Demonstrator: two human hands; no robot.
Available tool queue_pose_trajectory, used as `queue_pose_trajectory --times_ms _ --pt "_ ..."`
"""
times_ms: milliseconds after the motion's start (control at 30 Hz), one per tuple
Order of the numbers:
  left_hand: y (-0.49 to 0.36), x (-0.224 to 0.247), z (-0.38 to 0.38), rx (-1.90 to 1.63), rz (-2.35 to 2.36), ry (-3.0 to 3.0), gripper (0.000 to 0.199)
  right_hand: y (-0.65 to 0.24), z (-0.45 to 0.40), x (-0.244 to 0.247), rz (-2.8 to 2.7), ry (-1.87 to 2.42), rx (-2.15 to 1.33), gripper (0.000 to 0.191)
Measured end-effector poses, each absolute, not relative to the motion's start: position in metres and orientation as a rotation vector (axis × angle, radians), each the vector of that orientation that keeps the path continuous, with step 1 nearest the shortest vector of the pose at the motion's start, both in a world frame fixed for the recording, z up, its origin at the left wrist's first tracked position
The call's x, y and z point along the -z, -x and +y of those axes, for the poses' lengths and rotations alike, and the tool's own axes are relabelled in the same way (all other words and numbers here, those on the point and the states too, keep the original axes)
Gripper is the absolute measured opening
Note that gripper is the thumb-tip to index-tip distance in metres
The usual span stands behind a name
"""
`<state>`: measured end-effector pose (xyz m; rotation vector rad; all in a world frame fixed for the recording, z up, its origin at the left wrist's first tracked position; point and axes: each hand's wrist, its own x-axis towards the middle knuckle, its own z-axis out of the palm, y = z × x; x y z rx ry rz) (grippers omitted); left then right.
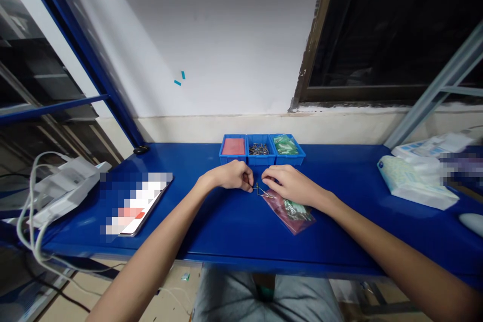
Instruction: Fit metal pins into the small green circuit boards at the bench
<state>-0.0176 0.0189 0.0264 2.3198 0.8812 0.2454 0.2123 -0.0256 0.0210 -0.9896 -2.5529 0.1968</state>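
Note:
My left hand (236, 175) is closed, thumb and fingertips pinched at the end of a small thin metal screw (257, 189) just above the blue table. Across from it, my right hand (289, 182) curls over the upper edge of a pink plastic bag (279, 206). A small green-and-clear packet (296, 209) lies in or on this bag; I cannot tell which. More thin metal pieces (267, 194) rest at the bag's upper left corner, between both hands. The undersides of my right fingers are hidden.
Behind my hands stand three joined blue bins: one with pink bags (233, 146), one with loose screws (258, 149), one with green packets (286, 144). A phone-like device (141, 206) and white power strips (70, 186) lie left. A tissue pack (417, 181) sits right.

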Motion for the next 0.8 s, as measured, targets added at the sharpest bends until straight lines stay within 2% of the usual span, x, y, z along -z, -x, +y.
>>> queue_pose_trajectory --times_ms 267,367,567,800 --pt "0.014 -0.034 0.012 -0.165 0.968 -2.323 0.017 -0.218 -0.025 -0.03 -2.561 1.024 -0.241 0.023" --pt "0.01 -0.033 0.01 -0.272 0.972 -2.38 0.013 -0.23 -0.022 -0.043 -2.582 1.111 -0.387 0.02" --pt "-0.002 -0.026 0.006 -0.64 0.969 -2.605 0.014 -0.253 -0.019 -0.057 -2.83 1.29 -0.731 0.042" --pt "-0.01 -0.021 0.0 -0.778 1.011 -2.658 0.026 -0.247 -0.021 -0.057 -2.823 1.33 -0.879 0.042"
